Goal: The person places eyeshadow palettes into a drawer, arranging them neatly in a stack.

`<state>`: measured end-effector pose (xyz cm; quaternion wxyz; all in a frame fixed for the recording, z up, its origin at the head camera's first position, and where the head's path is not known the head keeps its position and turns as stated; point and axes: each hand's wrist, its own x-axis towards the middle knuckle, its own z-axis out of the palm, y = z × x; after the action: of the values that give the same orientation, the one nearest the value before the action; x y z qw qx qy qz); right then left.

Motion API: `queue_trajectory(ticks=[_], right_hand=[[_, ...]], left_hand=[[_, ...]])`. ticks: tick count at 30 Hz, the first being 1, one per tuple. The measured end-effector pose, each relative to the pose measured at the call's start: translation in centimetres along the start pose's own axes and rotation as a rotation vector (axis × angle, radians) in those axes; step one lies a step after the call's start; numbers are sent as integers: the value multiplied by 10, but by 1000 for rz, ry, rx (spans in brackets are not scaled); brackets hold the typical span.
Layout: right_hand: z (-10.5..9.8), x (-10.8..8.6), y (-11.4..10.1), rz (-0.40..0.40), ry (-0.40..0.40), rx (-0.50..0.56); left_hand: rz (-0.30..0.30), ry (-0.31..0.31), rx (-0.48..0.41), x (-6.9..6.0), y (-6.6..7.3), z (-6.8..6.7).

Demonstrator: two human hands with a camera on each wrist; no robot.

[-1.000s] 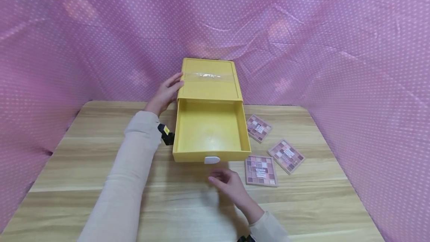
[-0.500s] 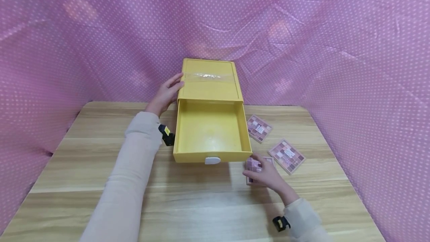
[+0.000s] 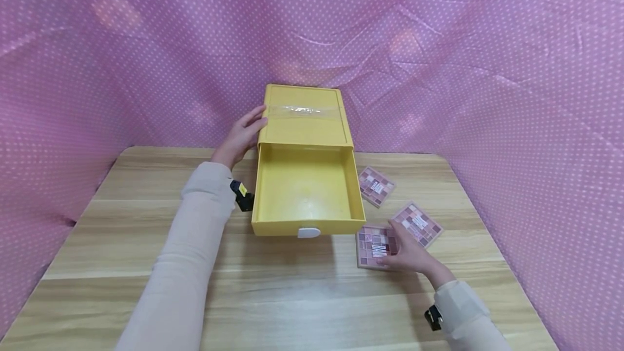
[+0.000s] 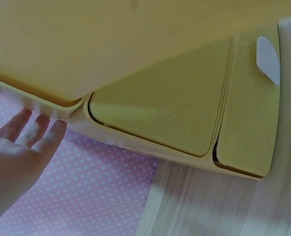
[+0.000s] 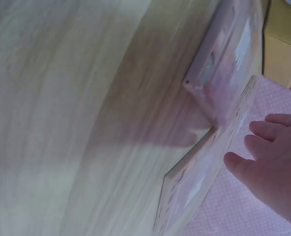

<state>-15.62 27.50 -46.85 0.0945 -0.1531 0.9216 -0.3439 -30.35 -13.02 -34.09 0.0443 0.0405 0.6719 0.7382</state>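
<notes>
A yellow drawer cabinet (image 3: 304, 130) stands at the back of the table, its top drawer (image 3: 275, 228) pulled out with a bare inside. My left hand (image 3: 239, 138) rests its fingers on the cabinet's left side; in the left wrist view those fingertips touch the yellow edge. Over the nearest eyeshadow palette (image 3: 369, 241) hovers my right hand (image 3: 409, 255), thumb and fingers spread across its right part. Whether it touches the palette I cannot tell. Two more palettes lie flat: one (image 3: 421, 220) just behind that hand, another (image 3: 376, 185) beside the drawer.
Below the pulled-out drawer, the left wrist view shows lower drawer fronts (image 4: 160, 108) pushed in, with a white handle (image 4: 267, 60). Pink dotted cloth (image 3: 146, 58) hangs around the wooden table (image 3: 273, 307) at the back and sides.
My right hand has moved from in front of the drawer handle rightward to the nearest palette and over it. The left hand, cabinet and drawer stay where they were.
</notes>
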Motion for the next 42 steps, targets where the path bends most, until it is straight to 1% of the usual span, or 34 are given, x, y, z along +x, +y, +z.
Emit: queue_trajectory(ticks=[3,7,13,19,22,31,42], right_hand=[[0,1,5,-47,2,-27],[2,2,13,-65,-1,-78],[6,0,23,-35,-13,-165],[9,-2,23,13,-36,-265],[10,-3,23,20,-47,-297],[12,-5,23,35,-62,-311],[16,-15,23,3,-8,-291]], left_hand=[[-1,3,-1,0,0,0],[0,9,7,-1,0,1],[4,12,28,-1,-1,1],[3,11,23,0,-1,0],[2,9,17,1,-1,0],[-2,12,10,1,-2,0],[5,10,13,-2,-2,1]])
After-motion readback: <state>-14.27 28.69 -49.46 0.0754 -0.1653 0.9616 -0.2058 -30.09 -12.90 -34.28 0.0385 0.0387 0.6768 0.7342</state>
